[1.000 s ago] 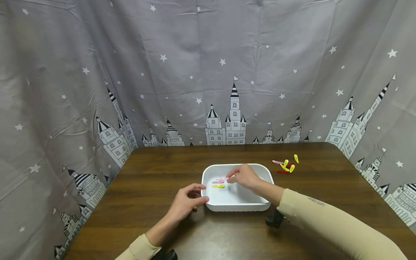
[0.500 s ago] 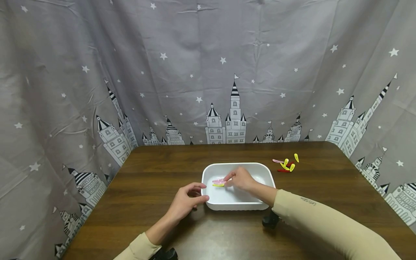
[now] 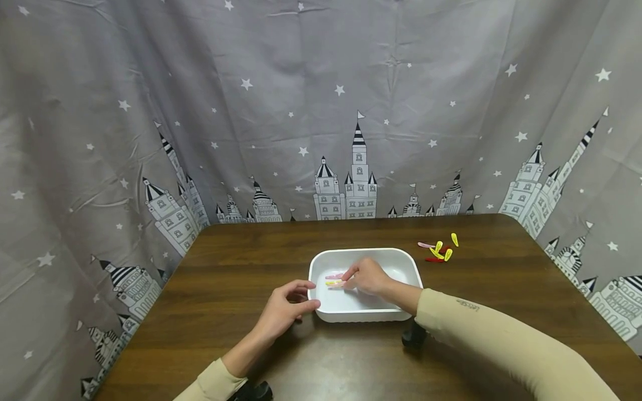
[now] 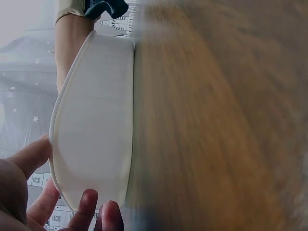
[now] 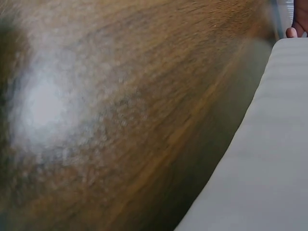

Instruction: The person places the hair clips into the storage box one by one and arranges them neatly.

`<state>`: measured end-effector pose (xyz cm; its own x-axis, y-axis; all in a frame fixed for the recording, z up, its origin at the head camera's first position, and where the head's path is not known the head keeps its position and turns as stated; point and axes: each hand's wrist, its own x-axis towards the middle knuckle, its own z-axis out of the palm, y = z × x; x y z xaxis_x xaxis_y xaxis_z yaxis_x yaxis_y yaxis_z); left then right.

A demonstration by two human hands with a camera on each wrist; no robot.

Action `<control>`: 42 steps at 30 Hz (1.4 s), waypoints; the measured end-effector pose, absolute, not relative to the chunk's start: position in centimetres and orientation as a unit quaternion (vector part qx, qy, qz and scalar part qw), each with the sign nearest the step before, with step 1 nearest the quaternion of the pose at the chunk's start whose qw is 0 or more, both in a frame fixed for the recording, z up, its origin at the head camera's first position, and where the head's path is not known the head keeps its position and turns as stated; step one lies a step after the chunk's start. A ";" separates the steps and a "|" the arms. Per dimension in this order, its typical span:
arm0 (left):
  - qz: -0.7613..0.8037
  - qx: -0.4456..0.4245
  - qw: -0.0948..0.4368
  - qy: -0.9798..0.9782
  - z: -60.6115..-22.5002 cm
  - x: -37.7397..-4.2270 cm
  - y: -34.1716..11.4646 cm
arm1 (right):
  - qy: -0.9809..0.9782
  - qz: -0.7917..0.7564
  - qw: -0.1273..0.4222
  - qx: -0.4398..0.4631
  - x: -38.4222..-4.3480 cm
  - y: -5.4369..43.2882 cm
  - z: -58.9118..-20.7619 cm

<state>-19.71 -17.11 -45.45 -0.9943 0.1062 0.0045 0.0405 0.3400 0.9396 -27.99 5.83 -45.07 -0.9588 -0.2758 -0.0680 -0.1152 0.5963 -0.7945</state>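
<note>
In the head view a white tray (image 3: 363,316) stands on the table. Toward its left end lie pink snap hair clips (image 3: 333,276) and a yellow snap hair clip (image 3: 332,283). My right hand (image 3: 368,277) reaches into the tray and pinches another pink hair clip (image 3: 336,287), just on the near side of the yellow one; its far end is hidden by the fingers. My left hand (image 3: 283,309) holds the tray's left end. The left wrist view has its thumb on the rim and its curved fingers (image 4: 86,207) against the outer wall.
Beyond the tray's right end, several loose yellow hair clips (image 3: 448,255), red hair clips (image 3: 434,260) and a pink one (image 3: 426,245) lie on the wooden table (image 3: 241,262). A grey curtain (image 3: 281,139) with castles hangs behind the table.
My right hand has moved slightly toward me inside the tray, bringing a pink hair clip to the near side of the yellow one. The left hand stays on the tray's end.
</note>
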 end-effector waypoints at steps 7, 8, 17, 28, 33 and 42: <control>0.575 0.047 0.033 0.816 -45.6 -19.8 -17.1 | 0.885 -0.437 0.096 -0.130 -28.1 5.6 -45.6; 0.574 0.049 0.034 0.817 -45.5 -19.8 -17.1 | 0.885 -0.436 0.096 -0.133 -28.1 5.5 -45.7; 0.575 0.045 0.035 0.816 -45.4 -19.7 -17.0 | 0.889 -0.426 0.098 -0.138 -27.8 5.6 -45.7; 0.568 0.045 0.028 0.821 -45.5 -19.7 -17.1 | 0.897 -0.407 0.097 -0.146 -28.0 5.4 -45.8; 0.571 0.044 0.030 0.820 -45.2 -19.7 -17.1 | 0.896 -0.410 0.100 -0.140 -28.0 5.3 -45.7; 0.566 0.047 0.030 0.823 -45.2 -19.7 -17.1 | 0.897 -0.408 0.101 -0.139 -28.0 5.3 -45.6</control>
